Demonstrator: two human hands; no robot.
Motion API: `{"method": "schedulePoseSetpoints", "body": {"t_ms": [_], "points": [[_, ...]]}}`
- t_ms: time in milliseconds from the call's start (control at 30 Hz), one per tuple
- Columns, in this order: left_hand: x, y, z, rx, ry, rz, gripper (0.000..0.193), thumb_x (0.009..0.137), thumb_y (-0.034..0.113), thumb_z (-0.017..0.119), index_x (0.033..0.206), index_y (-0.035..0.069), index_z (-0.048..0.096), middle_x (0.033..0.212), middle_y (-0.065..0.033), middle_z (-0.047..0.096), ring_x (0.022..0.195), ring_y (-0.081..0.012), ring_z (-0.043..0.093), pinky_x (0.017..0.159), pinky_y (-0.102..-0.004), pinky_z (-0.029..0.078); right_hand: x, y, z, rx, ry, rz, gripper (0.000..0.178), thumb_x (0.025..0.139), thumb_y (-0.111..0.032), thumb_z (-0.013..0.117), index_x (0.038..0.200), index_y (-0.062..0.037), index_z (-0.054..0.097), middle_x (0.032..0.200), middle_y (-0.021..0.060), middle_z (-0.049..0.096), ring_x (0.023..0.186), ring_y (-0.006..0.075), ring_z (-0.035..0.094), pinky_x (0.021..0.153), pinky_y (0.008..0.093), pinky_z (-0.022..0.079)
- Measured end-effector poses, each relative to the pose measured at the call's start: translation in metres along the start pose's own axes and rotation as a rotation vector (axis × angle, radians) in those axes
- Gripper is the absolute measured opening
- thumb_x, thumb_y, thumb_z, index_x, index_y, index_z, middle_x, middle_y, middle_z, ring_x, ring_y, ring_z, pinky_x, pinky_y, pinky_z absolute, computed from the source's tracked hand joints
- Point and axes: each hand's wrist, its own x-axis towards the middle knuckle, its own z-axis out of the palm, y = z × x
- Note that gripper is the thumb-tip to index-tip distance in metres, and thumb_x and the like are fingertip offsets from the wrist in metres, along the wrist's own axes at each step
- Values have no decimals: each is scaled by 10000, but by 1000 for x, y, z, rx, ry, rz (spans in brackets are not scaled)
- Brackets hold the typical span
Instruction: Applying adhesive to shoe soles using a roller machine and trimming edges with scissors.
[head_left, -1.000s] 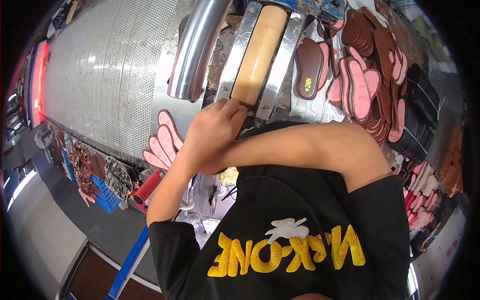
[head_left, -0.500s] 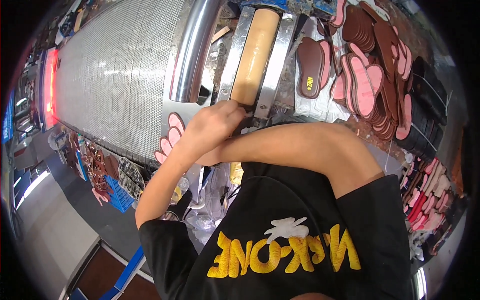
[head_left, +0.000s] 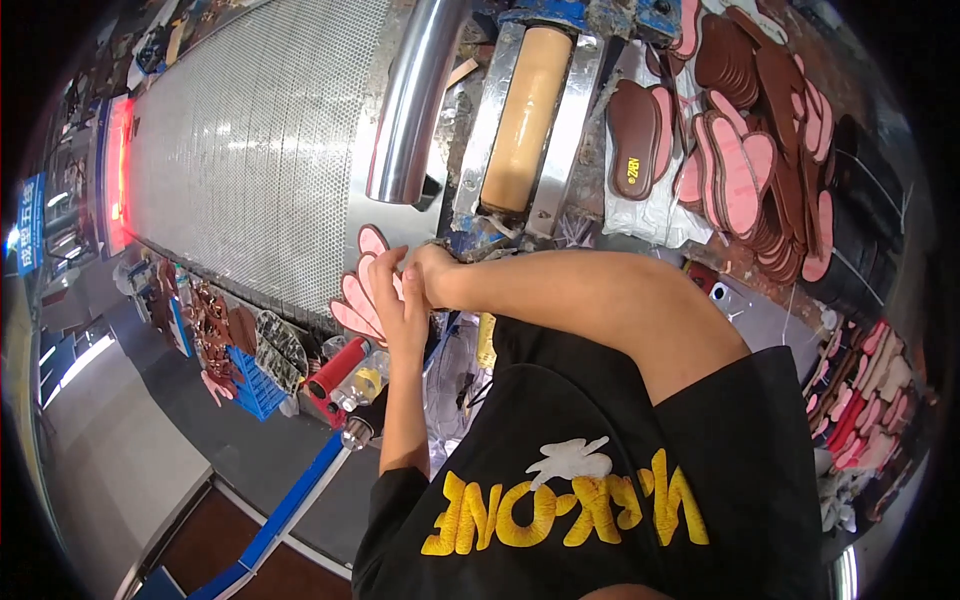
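Several pink insoles (head_left: 362,296) with brown edges are fanned out at the lower end of the perforated belt. Over them lies my left hand (head_left: 398,305), its fingers stretched out and its thumb apart, touching the fan. Close beside it is my right hand (head_left: 432,273), bent around the near end of the insoles. Its fingertips are partly hidden behind my left hand. Beyond both hands stands a tan roller (head_left: 527,120) between two metal side bars, and to its left a shiny steel cylinder (head_left: 408,120).
A perforated belt (head_left: 250,150) fills the far left, with a red light (head_left: 118,170) at its end. Piles of brown and pink insoles (head_left: 735,180) lie at the right. A blue basket (head_left: 257,385) and a red cylinder (head_left: 338,368) are at the lower left.
My left hand has moved from the near end of the tan roller down and back to the fanned insoles. My right hand, previously behind the left forearm, now shows more. The view has shifted slightly.
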Motion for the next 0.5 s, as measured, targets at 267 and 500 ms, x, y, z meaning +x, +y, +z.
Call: {"method": "schedulePoseSetpoints", "body": {"t_ms": [267,500], "points": [[7,-31,16,-307,67,-5,336,972,184,505,1212,-42,569,1239,-183,587,1191,-306,534,1046,-390,378,-8,8,-15,532,-178,291,232,894,-235,557,976,-134,750,1061,62,721,968,235,690,758,384,545],[65,28,3,-387,-185,375,173,873,-84,558,1015,-33,642,1007,-112,643,917,-214,627,839,-301,481,71,-91,118,806,616,678,236,850,-219,623,1029,-161,767,1096,51,724,972,270,690,725,435,537]]}}
